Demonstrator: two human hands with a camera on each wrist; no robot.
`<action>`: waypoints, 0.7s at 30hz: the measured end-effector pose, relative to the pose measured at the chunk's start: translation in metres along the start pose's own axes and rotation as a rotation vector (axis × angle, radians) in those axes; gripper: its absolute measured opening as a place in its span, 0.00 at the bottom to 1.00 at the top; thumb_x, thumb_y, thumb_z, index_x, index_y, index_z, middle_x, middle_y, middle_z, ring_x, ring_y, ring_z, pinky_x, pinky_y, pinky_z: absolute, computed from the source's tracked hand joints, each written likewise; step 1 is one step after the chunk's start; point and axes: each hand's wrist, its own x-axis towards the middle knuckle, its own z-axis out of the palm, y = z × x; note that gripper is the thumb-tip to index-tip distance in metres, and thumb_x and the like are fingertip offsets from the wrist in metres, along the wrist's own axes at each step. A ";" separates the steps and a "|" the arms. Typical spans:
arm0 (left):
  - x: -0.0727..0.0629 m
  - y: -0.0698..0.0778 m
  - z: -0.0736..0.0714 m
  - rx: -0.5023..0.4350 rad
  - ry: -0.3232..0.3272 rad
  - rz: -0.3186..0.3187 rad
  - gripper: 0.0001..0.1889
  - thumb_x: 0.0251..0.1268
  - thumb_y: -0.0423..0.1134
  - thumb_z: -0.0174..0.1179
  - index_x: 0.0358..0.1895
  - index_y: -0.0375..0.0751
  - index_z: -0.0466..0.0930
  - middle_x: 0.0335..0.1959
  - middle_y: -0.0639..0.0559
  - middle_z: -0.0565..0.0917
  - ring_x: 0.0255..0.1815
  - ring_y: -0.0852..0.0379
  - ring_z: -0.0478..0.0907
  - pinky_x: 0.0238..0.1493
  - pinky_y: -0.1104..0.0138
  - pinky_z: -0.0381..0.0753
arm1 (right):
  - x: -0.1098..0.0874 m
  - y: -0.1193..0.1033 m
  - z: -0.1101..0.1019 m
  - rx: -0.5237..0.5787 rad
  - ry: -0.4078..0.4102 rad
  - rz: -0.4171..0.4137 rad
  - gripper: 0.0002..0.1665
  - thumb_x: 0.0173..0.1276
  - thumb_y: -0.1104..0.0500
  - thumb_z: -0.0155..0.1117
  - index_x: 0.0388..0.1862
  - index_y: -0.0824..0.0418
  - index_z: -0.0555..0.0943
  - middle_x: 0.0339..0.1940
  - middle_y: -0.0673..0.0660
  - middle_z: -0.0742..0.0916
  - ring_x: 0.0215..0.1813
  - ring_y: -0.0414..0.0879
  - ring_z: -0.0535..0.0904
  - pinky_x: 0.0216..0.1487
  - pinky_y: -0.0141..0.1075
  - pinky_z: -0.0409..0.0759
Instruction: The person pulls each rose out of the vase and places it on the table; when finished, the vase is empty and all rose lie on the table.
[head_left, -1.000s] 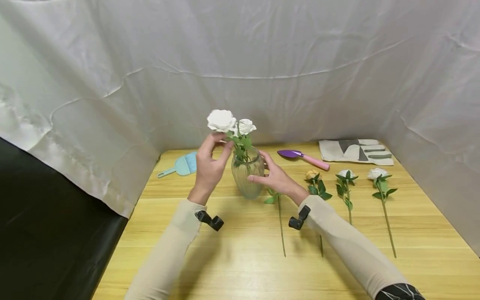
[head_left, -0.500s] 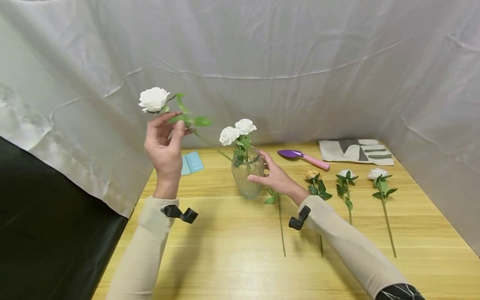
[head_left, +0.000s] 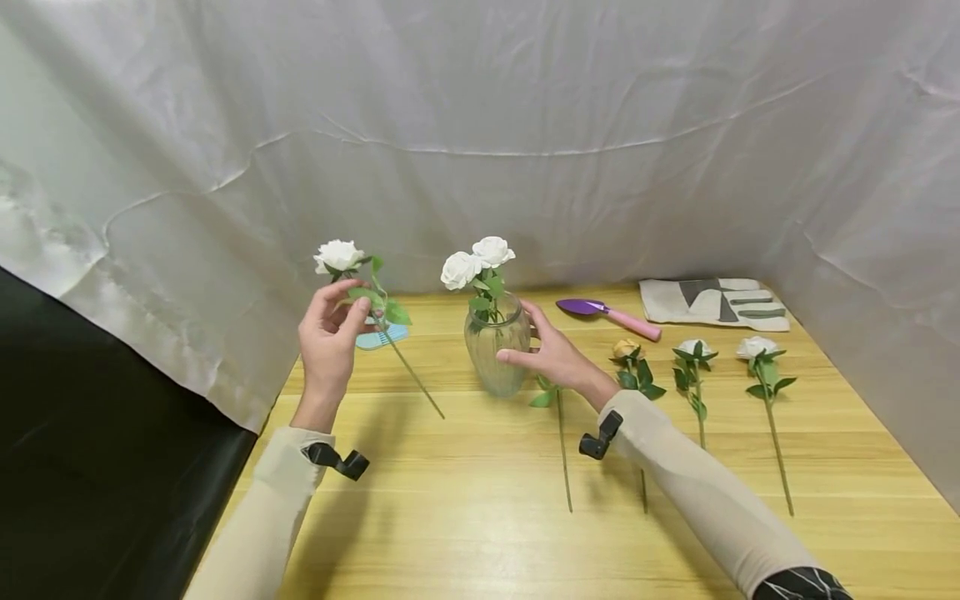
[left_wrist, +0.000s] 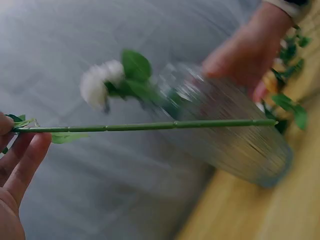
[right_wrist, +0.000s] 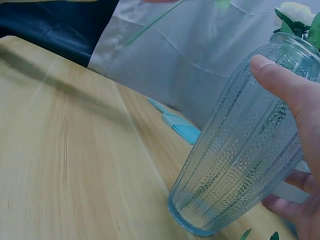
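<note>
My left hand (head_left: pixel 327 350) pinches a white rose (head_left: pixel 339 255) just below its bloom, left of the vase. Its bare stem (left_wrist: pixel 145 127) slants down to the right, its lower end free in the air. My right hand (head_left: pixel 553 357) grips the ribbed clear glass vase (head_left: pixel 487 354) from the right, thumb across its front and fingers behind. The vase stands on the table with two white roses (head_left: pixel 461 271) in it, blooms leaning left above the rim. In the right wrist view, stems show dimly through the vase's textured glass (right_wrist: pixel 230 150).
A blue dustpan and brush (head_left: pixel 384 337) lie behind my left hand. Behind the vase to the right are a purple trowel (head_left: pixel 581 307) and folded gloves (head_left: pixel 712 304). A yellow rose (head_left: pixel 626 350) and white roses (head_left: pixel 757 348) lie right, and a leafy stem (head_left: pixel 561 442) beside the vase.
My left hand has drawn the white rose up and left out of the vase, then lowered it slightly, its stem clear of the rim. My right hand has stayed on the vase.
</note>
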 end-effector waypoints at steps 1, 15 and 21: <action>-0.003 -0.005 -0.003 0.006 -0.014 -0.030 0.18 0.77 0.25 0.64 0.65 0.25 0.79 0.53 0.53 0.86 0.38 0.62 0.87 0.38 0.67 0.95 | 0.000 0.000 0.000 0.003 0.000 0.000 0.62 0.71 0.46 0.80 0.92 0.42 0.50 0.87 0.58 0.66 0.86 0.63 0.64 0.80 0.60 0.77; -0.047 -0.068 -0.014 0.088 -0.175 -0.414 0.21 0.81 0.34 0.64 0.71 0.34 0.77 0.60 0.48 0.83 0.42 0.63 0.88 0.41 0.66 0.95 | 0.000 -0.001 0.001 -0.005 0.001 -0.002 0.62 0.71 0.46 0.80 0.92 0.42 0.50 0.87 0.60 0.66 0.85 0.64 0.65 0.80 0.60 0.77; -0.066 -0.094 -0.009 0.100 -0.244 -0.545 0.21 0.81 0.32 0.64 0.71 0.34 0.77 0.68 0.35 0.81 0.42 0.63 0.89 0.42 0.66 0.95 | 0.000 -0.001 0.000 -0.008 0.004 -0.006 0.63 0.71 0.46 0.80 0.92 0.43 0.50 0.88 0.60 0.65 0.86 0.65 0.64 0.80 0.61 0.77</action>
